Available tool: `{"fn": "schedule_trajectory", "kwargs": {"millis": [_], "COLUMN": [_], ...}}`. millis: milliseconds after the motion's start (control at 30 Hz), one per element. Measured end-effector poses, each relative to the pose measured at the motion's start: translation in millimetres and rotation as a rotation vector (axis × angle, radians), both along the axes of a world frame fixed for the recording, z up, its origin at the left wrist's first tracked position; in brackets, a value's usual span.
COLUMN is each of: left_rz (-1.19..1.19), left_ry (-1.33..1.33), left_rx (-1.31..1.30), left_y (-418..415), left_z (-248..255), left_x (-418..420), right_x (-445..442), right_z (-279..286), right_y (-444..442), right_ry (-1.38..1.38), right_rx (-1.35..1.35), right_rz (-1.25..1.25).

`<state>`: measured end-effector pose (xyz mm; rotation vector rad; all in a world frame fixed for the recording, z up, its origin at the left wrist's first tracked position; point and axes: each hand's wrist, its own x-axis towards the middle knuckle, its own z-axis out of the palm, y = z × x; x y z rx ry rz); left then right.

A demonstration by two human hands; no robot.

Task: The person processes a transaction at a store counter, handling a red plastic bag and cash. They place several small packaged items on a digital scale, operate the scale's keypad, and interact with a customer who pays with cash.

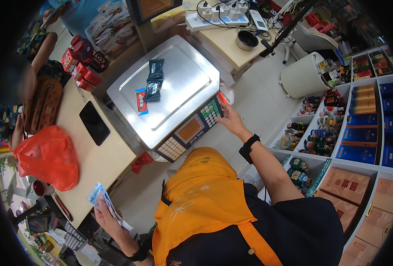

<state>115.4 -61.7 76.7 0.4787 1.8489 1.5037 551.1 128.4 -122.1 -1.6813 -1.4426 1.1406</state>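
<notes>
My left hand [107,214] is closed on some folded banknotes [102,198] beside the counter's lower edge. My right hand [229,119] reaches to the keypad [210,113] at the right end of the scale's panel, its fingers at the keys and the panel's edge; it holds nothing that I can see. On the steel platform of the weighing scale [183,73] lie two dark green snack packets [156,68] and, touching them, a small red and blue packet [141,101]. The scale's small display [189,129] is lit orange.
A black smartphone [94,123] and a red plastic bag [50,158] lie on the counter [116,146]. Across it is another person with a brown handbag [43,106]. Red boxes and dark bottles stand left of the scale. A power strip [216,21], metal bowl [247,40] and stocked shelves are around.
</notes>
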Motion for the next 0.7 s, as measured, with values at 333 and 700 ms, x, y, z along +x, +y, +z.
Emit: {"fn": "schedule_trajectory", "kwargs": {"millis": [333,700], "left_rz": [-0.031,-0.104], "left_ry": [0.02,0.054], "left_rx": [-0.003,-0.027], "left_y": [1,17], "left_z": [3,-7], "left_x": [4,0], "right_x": [9,1], "right_z": [-12,-28], "right_y": [17,14], "right_ry": [0.319,0.151], "right_rx": [-0.17,0.012], "right_rz": [0.056,0.027]}}
